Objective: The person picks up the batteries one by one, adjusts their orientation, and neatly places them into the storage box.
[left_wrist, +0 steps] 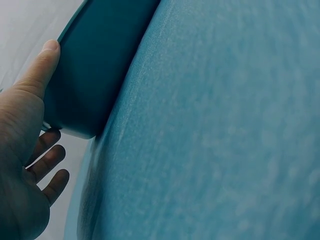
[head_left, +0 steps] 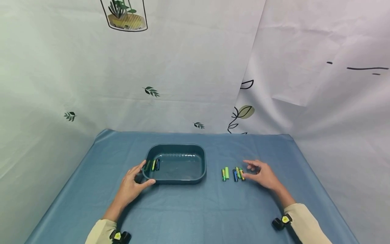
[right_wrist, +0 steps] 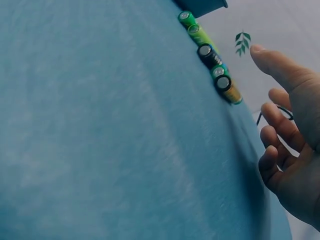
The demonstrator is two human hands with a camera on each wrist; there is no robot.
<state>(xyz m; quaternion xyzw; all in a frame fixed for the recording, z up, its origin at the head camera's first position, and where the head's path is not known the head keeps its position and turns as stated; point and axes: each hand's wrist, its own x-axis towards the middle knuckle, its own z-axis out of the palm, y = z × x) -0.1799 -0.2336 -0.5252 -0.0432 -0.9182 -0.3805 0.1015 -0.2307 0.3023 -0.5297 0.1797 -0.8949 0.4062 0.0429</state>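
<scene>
A dark teal tray (head_left: pixel 182 181) stands on the blue cloth, with batteries (head_left: pixel 157 164) lying along its left side inside. My left hand (head_left: pixel 131 185) holds the tray's front left corner, thumb on the front rim and fingers at the left side; the left wrist view shows the thumb (left_wrist: pixel 44 65) against the outer wall. Right of the tray lie several loose batteries, among them a light green one (head_left: pixel 226 173) and a blue and black one (head_left: pixel 235 175). Just right of these my right hand (head_left: pixel 264 175) hovers with fingers apart, holding nothing. In the right wrist view, a gap separates it from the battery row (right_wrist: pixel 212 57).
A blue cloth (head_left: pixel 195 217) covers the table. Behind it and at both sides hang pale curtains (head_left: pixel 182 67) with printed leaves. The loose batteries form two small groups on the cloth.
</scene>
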